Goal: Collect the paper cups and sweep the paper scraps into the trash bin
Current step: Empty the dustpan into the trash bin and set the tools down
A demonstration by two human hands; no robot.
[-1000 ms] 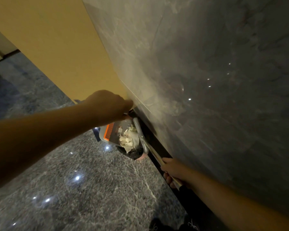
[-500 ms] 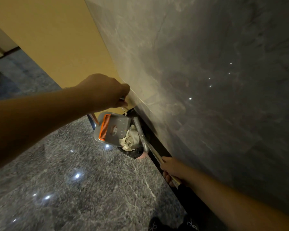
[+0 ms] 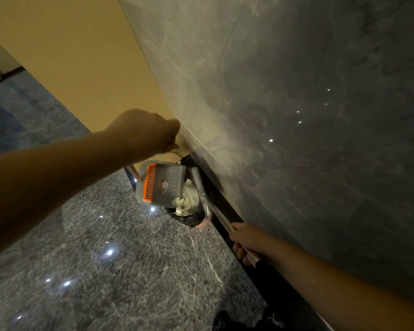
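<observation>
Since a second ago your left hand (image 3: 148, 132) has lifted and the dustpan (image 3: 161, 183) has tipped further, so its grey underside and orange comb (image 3: 150, 182) now face the camera, mouth down over the trash bin (image 3: 189, 219). White paper scraps (image 3: 187, 201) sit heaped in the bin's dark liner, right under the pan's lip; no paper cups can be made out as such. Scraps look feather-light, soft and crumpled, so they'll likely cling or flutter rather than drop clean: judge a small shake over the bin is safer than a swing. Pan is stiff light plastic, best held by its long handle up top, which is where you have it. Left grip: fingers curled into a fist round the top of the dustpan's handle, knuckles up, wrist bent down, forearm reaching in from the left, close against the yellow wall (image 3: 81, 56). Right hand (image 3: 247, 240) sits low near the dark skirting, fingers wrapped round the broom handle (image 3: 222, 222), which runs up along the foot of the grey marble wall (image 3: 296, 115) to the broom's grey head (image 3: 197, 182) just beside the bin. Broom is parked, stiff and light, mid-shaft hold looks fine. Bin stands on the speckled marble floor (image 3: 105, 271) in the corner where both walls meet. Task reads as nearly at the emptying step's end, though whether anything is stuck inside the pan can't be told from this side.
</observation>
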